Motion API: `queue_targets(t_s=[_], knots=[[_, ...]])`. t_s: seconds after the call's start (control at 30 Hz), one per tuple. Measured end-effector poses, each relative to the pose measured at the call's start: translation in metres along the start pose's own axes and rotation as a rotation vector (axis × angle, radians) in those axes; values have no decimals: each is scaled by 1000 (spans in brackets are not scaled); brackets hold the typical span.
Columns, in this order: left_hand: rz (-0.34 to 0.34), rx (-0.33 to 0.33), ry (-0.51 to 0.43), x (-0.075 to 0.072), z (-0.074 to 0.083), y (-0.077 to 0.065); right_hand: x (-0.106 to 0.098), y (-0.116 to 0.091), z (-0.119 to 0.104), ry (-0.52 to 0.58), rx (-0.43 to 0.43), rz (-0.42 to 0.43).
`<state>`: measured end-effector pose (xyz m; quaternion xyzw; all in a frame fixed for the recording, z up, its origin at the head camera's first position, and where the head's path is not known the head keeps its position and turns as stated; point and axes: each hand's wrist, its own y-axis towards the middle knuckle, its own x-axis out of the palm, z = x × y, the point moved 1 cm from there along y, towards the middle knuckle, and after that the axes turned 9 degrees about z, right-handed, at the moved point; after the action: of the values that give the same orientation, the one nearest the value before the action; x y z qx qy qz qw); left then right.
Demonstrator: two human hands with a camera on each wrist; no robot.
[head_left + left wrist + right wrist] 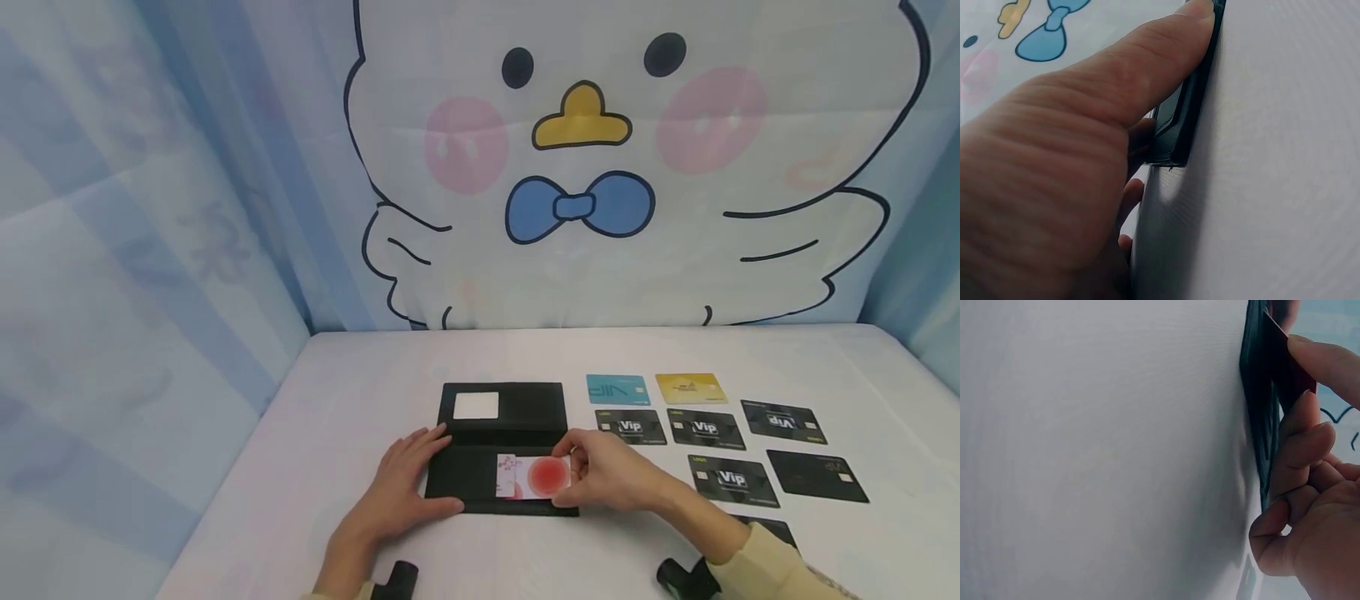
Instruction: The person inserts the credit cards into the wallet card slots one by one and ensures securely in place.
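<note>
A black bifold card wallet (459,477) lies unfolded on the white table. My left hand (401,487) rests at its left side, fingers straight and spread; the thumb presses its lower left corner, also seen on the wallet edge (1188,125) in the left wrist view. My right hand (611,473) pinches the right end of a pink and white card with a red circle (550,477), between thumb and index finger. That card lies over the wallet's lower panel; in the right wrist view the card (1296,374) tilts up from the wallet. Whether its left end sits in a slot, I cannot tell.
A white rectangle (476,406) shows on the wallet's upper panel. To the right lie a teal card (618,389), a gold card (691,387) and several black cards, some marked Vip (733,481). A cartoon-printed curtain (577,275) hangs behind the table (247,500).
</note>
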<state>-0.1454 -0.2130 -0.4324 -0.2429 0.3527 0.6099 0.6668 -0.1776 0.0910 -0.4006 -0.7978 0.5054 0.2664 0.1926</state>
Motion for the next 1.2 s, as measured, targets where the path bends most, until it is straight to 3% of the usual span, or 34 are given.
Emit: queue_targets(t_s=[0.23, 0.63, 1.2], knots=[[8, 9, 0, -1, 1, 0, -2, 4, 7, 33, -9, -9], [5, -3, 5, 0, 2, 1, -3, -1, 0, 7, 2, -5], [0, 7, 9, 0, 1, 0, -10, 7, 5, 58, -60, -118]])
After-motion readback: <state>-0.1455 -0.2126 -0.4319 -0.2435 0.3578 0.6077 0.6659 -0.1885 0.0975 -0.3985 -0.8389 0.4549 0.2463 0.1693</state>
